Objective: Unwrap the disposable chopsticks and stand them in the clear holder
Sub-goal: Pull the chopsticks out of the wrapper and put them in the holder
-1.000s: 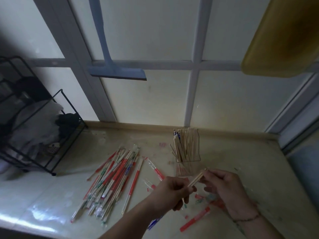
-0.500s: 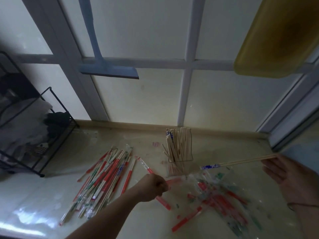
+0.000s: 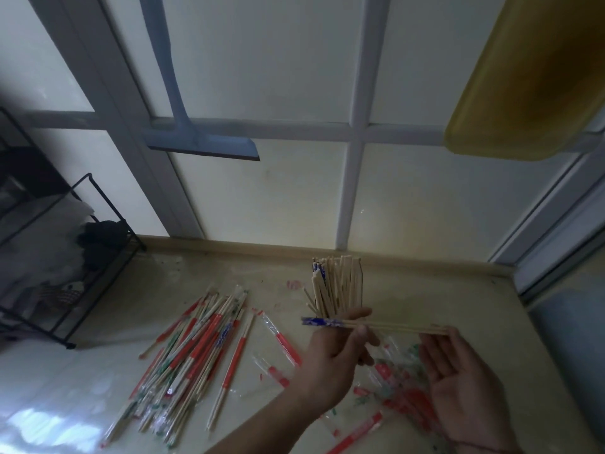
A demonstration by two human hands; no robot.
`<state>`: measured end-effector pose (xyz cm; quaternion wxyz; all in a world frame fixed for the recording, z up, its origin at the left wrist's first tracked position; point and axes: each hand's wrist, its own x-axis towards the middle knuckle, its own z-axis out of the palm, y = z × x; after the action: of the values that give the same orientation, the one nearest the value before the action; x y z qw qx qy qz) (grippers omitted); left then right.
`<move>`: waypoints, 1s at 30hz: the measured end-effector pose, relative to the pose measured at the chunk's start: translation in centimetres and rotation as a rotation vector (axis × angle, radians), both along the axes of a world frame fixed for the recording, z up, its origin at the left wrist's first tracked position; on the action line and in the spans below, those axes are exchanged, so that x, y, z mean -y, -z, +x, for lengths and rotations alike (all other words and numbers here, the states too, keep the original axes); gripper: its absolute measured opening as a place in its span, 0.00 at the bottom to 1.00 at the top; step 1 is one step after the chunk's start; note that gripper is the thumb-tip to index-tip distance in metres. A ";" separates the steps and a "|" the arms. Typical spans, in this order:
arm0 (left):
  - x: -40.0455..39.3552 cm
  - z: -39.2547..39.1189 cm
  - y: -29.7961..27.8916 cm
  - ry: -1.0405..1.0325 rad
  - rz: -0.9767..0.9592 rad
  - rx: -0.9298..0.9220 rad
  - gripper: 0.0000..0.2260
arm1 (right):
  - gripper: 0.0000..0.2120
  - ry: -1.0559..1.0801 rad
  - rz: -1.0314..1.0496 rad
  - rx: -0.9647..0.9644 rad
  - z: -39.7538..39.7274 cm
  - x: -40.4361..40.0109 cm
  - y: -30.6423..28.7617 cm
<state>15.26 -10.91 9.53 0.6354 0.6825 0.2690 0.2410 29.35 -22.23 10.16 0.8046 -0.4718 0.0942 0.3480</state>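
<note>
The right hand (image 3: 465, 385) is lying palm-up and relaxed at the near right, its fingertips (image 3: 447, 334) touching the bare end of a horizontal chopstick pair (image 3: 386, 325). The left hand (image 3: 337, 352) is pinching that pair near its other end, where a blue printed band is showing; the print is too small to read. Under both hands, crumpled clear wrappers (image 3: 396, 388) with red and green marks are littering the glossy pale countertop (image 3: 474, 290). To the left, a heap of wrapped chopsticks (image 3: 196, 352), thin wooden sticks in red-banded film, is lying fanned out. Just beyond the left hand, the clear holder (image 3: 337, 290) is standing packed with upright bare sticks. Farther back, a black wire rack (image 3: 95, 283) is standing at left below frosted window panes.
</note>
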 end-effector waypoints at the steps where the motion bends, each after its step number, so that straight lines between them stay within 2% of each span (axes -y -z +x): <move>1: 0.3 0.4 -0.4 -0.038 -0.050 0.068 0.17 | 0.14 -0.006 0.010 -0.023 -0.6 -0.3 0.4; 3: 0.1 0.7 -1.1 -0.082 -0.083 0.124 0.16 | 0.15 -0.037 -0.006 -0.052 -1.4 -0.7 1.1; 5: -1.0 0.5 -1.8 -0.065 -0.029 0.075 0.15 | 0.07 -0.076 -0.088 0.059 -1.7 -0.6 1.8; 6: -1.7 0.5 -2.1 -0.035 0.052 0.019 0.14 | 0.07 -0.064 -0.225 0.233 -1.5 -0.5 1.8; 8: -3.1 0.7 -3.6 0.067 0.337 -0.182 0.15 | 0.15 -0.064 -0.440 0.742 -0.7 -0.6 0.6; 10: -4.1 1.6 -4.9 0.168 0.657 -0.405 0.16 | 0.21 -0.185 -0.396 1.151 -0.5 -1.5 -2.6; 11: -4.3 2.1 -5.6 0.195 0.754 -0.475 0.16 | 0.23 -0.251 -0.409 1.337 -0.5 -2.3 -4.1; 13: -4.7 3.3 -6.5 0.227 0.884 -0.557 0.13 | 0.23 -0.335 -0.517 1.629 -0.7 -4.6 -6.7; 14: -4.8 3.8 -6.8 0.246 0.957 -0.588 0.10 | 0.20 -0.368 -0.564 1.686 -0.8 -5.9 -7.7; 16: -5.4 4.8 -7.1 0.275 1.064 -0.630 0.08 | 0.10 -0.407 -0.618 1.714 -0.7 -8.1 -8.6; 17: -5.9 4.9 -7.2 0.263 1.042 -0.632 0.08 | 0.08 -0.418 -0.622 1.717 -0.5 -8.9 -8.9; 19: -6.8 4.6 -7.1 0.196 0.854 -0.582 0.14 | 0.08 -0.429 -0.596 1.675 0.1 -10.0 -9.3; 21: -7.6 3.5 -6.9 0.126 0.685 -0.535 0.21 | 0.08 -0.359 -0.552 1.659 0.7 -10.7 -10.0; 22: -8.1 2.9 -6.7 0.095 0.638 -0.519 0.22 | 0.09 -0.315 -0.552 1.671 1.0 -11.1 -10.1; 25: -9.6 0.4 -5.3 -0.069 0.503 -0.423 0.14 | 0.11 -0.323 -0.633 1.686 1.5 -12.7 -8.8; 30: -10.6 -3.2 -1.1 -0.292 0.294 -0.359 0.06 | 0.11 -0.609 -0.832 1.545 0.3 -14.3 -3.0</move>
<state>12.08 -0.28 10.67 0.4302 0.7533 0.4348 0.2417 29.64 -7.90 13.15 0.2842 -0.8276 -0.4787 0.0716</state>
